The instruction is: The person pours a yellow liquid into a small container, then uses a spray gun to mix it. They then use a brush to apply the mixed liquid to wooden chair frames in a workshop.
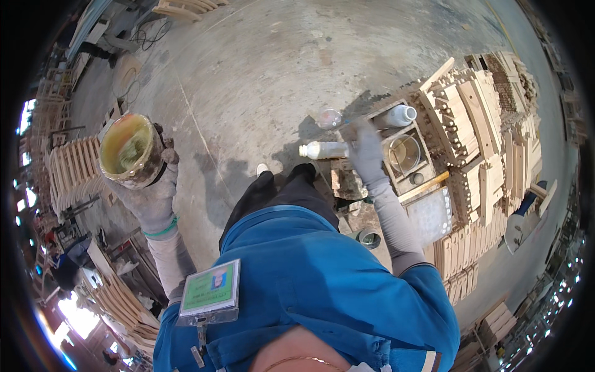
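Note:
My left hand (149, 192), in a grey glove, grips a round, crusted pot (133, 178) by its side. The pot's mouth faces up and shows a yellowish inside with a greenish patch at the bottom. On the right, my gloved right hand (367, 156) is closed around the wide end of a translucent white plastic bottle (325, 150). Its neck points left, toward the middle of the view. Motion smears some of the right fingers. Beside that hand, a wooden tray (396, 106) holds another plastic bottle (403, 115) and a round clear container (404, 152).
Stacked curved wooden pieces (477, 118) stand right of the tray. A wooden-handled tool (427, 185) and a pale rectangular panel (432, 214) lie at its near side. A dark-rimmed can (369, 239) sits by my right leg. More slatted wooden parts (77, 167) are on the left.

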### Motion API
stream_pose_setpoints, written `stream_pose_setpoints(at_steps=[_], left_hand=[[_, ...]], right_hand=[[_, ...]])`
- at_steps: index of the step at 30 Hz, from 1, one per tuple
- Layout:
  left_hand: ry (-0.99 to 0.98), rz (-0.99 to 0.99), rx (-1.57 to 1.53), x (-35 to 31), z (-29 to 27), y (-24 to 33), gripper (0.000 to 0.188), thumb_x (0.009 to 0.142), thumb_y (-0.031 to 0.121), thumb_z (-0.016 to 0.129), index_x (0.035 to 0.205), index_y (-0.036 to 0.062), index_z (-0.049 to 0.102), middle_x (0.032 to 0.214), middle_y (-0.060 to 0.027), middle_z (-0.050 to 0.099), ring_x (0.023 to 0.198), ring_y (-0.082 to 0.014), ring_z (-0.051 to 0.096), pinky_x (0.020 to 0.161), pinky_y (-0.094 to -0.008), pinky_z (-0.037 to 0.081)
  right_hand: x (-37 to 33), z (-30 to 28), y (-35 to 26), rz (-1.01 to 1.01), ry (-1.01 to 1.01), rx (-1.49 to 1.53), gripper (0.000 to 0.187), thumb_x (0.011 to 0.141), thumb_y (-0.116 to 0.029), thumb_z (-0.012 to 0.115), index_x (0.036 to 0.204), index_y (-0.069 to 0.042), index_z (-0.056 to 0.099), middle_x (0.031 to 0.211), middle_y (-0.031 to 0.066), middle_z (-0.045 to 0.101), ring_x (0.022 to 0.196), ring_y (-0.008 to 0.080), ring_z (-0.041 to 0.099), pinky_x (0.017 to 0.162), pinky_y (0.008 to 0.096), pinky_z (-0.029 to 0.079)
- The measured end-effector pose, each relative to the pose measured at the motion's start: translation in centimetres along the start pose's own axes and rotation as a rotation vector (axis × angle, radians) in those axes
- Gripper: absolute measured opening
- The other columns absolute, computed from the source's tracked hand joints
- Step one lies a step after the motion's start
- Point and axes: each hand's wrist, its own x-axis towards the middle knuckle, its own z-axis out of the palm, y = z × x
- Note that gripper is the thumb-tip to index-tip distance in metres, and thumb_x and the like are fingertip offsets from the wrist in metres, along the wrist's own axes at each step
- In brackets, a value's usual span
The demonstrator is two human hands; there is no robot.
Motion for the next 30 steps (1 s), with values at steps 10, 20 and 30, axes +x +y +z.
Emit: stream_pose_setpoints(at_steps=[10,20,30], left_hand=[[-0.059,-0.035,-0.409,-3.3,-6.4,3.3,0.065,0.082,0.038,0.059,0.136,0.0113,0.033,0.132,-0.0163,0.042,0.114,-0.0331,0.047,0.091,-0.0437,0.046],[0.344,-0.021,-0.370,-7.4,-12.5,3.2,0.070,0.083,0.052,0.059,0.136,0.0124,0.037,0.133,-0.0171,0.042,0.116,-0.0345,0.044,0.092,-0.0456,0.043],[0.007,-0.098,-0.039,-5.6,-14.9,2.3,0.058,0.084,0.039,0.060,0.127,0.0056,0.039,0.113,-0.0185,0.053,0.102,-0.0292,0.054,0.074,-0.0363,0.052]], right_hand=[[3.3,12.6,1.9,0.004,-1.027,-0.441,0.034,0.076,-0.027,0.061,0.104,-0.008,0.066,0.108,0.0143,0.064,0.103,0.0270,0.061,0.085,0.0383,0.050],[3.3,11.8,2.2,-0.088,-1.081,-0.525,0.044,0.076,-0.019,0.063,0.117,-0.007,0.053,0.112,0.0166,0.061,0.105,0.0281,0.060,0.084,0.0387,0.050],[10.1,2.5,-10.4,-0.184,-0.888,-0.358,0.077,0.062,-0.035,0.077,0.123,-0.003,0.044,0.115,0.0260,0.054,0.102,0.0378,0.057,0.086,0.0398,0.048]])
